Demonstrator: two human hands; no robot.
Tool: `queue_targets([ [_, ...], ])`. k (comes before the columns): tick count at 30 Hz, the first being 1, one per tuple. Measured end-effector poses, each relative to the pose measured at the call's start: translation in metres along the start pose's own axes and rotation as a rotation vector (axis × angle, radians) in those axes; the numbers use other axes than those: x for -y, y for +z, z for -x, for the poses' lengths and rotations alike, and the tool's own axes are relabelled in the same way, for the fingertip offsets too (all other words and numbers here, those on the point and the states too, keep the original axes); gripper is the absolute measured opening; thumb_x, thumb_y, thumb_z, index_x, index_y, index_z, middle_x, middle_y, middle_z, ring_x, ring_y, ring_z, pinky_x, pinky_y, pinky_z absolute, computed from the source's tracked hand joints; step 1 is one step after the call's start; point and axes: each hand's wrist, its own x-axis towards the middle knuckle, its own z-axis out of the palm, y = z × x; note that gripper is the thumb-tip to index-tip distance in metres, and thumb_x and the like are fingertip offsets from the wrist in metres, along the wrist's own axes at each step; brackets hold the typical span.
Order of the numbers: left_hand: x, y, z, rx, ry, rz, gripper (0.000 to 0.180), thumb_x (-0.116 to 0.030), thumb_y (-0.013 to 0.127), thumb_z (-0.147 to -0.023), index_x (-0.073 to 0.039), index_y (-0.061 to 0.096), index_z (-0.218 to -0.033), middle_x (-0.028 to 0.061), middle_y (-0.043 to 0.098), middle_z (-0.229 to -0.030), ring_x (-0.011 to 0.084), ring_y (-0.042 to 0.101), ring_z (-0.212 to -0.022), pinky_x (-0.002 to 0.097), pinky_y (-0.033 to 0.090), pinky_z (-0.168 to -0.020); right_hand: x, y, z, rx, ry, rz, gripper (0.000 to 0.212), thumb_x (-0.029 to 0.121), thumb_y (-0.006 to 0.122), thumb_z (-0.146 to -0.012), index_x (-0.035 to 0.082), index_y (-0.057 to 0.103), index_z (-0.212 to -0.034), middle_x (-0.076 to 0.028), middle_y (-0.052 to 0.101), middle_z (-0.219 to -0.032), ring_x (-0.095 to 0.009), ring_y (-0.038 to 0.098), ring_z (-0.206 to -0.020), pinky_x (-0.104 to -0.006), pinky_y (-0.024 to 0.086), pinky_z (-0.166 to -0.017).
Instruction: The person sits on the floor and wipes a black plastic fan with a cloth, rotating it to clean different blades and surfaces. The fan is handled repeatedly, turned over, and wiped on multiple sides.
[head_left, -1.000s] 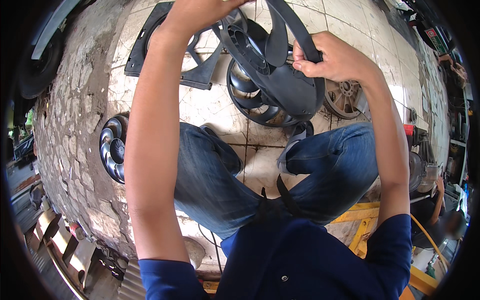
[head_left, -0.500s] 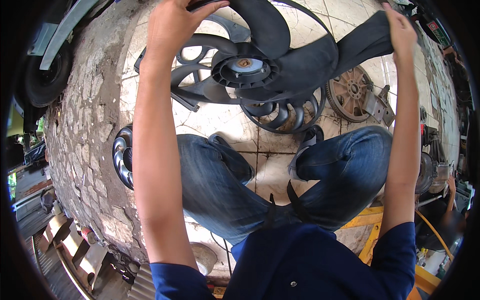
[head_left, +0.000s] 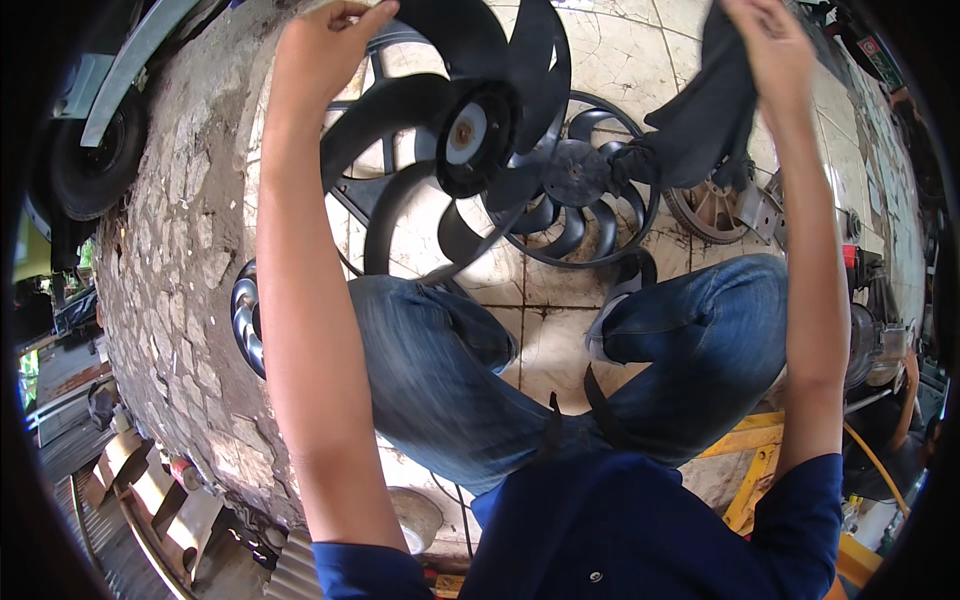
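My left hand [head_left: 325,45] is closed on the edge of a large black radiator fan [head_left: 395,115], near the top of the view. The fan is tilted up on its side, with its pale, rusty-centred hub facing left. From my closed right hand [head_left: 775,50] hangs a black cloth [head_left: 710,95], bunched and apart from that fan. Beneath and behind the held fan lies a black open frame [head_left: 365,188]. A second ringed black fan [head_left: 577,172] lies on the tiles to its right, partly covered by the held fan and the cloth's lower end.
A brown toothed flywheel [head_left: 708,215] lies on the tiled floor [head_left: 550,345] at the right. Another fan [head_left: 245,318] sits left of my bent knees. A yellow metal frame [head_left: 745,450] stands at my right, a tyre [head_left: 95,160] at the far left. Another person's arm [head_left: 908,395] shows at the right edge.
The fan has tipped from nearly flat to steeply tilted and shifted left. The cloth now hangs in a bunch from my right hand instead of stretching across toward the fan.
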Motion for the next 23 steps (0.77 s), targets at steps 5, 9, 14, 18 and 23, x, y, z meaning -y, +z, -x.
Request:
queue_targets([
  [5, 0.008, 0.007, 0.001, 0.003, -0.087, 0.097, 0.044, -0.043, 0.072, -0.089, -0.005, 0.072, -0.112, 0.0032, 0.064, -0.083, 0.0103, 0.056, -0.078, 0.0266, 0.047, -0.073, 0.004, 0.047, 0.019, 0.143, 0.099, -0.225, 0.009, 0.005, 0.071, -0.090, 0.001, 0.067, -0.097, -0.002, 0.069, -0.089, -0.007, 0.062, -0.082, -0.0215, 0.049, -0.075],
  [9, -0.004, 0.008, 0.008, 0.036, -0.153, 0.214, 0.049, -0.046, 0.067, -0.092, -0.001, 0.071, -0.111, -0.0011, 0.053, -0.074, 0.0069, 0.047, -0.066, 0.0238, 0.043, -0.065, 0.007, 0.092, 0.027, 0.168, 0.117, -0.313, 0.010, 0.006, 0.070, -0.091, 0.002, 0.067, -0.100, -0.002, 0.068, -0.090, -0.008, 0.062, -0.083, -0.0219, 0.050, -0.077],
  [14, -0.014, 0.010, 0.008, 0.105, -0.161, 0.239, 0.051, -0.044, 0.060, -0.097, 0.001, 0.066, -0.119, 0.0109, 0.068, -0.109, 0.0167, 0.065, -0.099, 0.0293, 0.051, -0.086, 0.015, 0.175, 0.071, -0.028, -0.322, -0.217, 0.017, 0.015, 0.075, -0.084, 0.009, 0.070, -0.099, -0.010, 0.067, -0.095, -0.024, 0.067, -0.092, -0.0341, 0.052, -0.082],
  [18, -0.035, 0.011, 0.018, 0.201, -0.175, 0.458, 0.052, -0.039, 0.055, -0.101, 0.004, 0.055, -0.131, 0.0152, 0.065, -0.122, 0.0213, 0.064, -0.115, 0.0332, 0.050, -0.093, 0.021, 0.211, 0.080, -0.023, -0.484, -0.224, 0.017, 0.006, 0.074, -0.082, 0.009, 0.068, -0.098, -0.008, 0.060, -0.101, -0.028, 0.065, -0.092, -0.0369, 0.054, -0.081],
  [23, -0.028, 0.011, 0.018, 0.288, -0.048, 0.392, 0.057, -0.039, 0.056, -0.101, 0.003, 0.048, -0.138, 0.0156, 0.063, -0.126, 0.0244, 0.062, -0.120, 0.0361, 0.043, -0.105, -0.027, 0.225, 0.107, -0.016, -0.469, 0.061, 0.024, 0.003, 0.073, -0.080, 0.009, 0.067, -0.102, -0.007, 0.059, -0.107, -0.026, 0.066, -0.093, -0.0370, 0.057, -0.076],
])
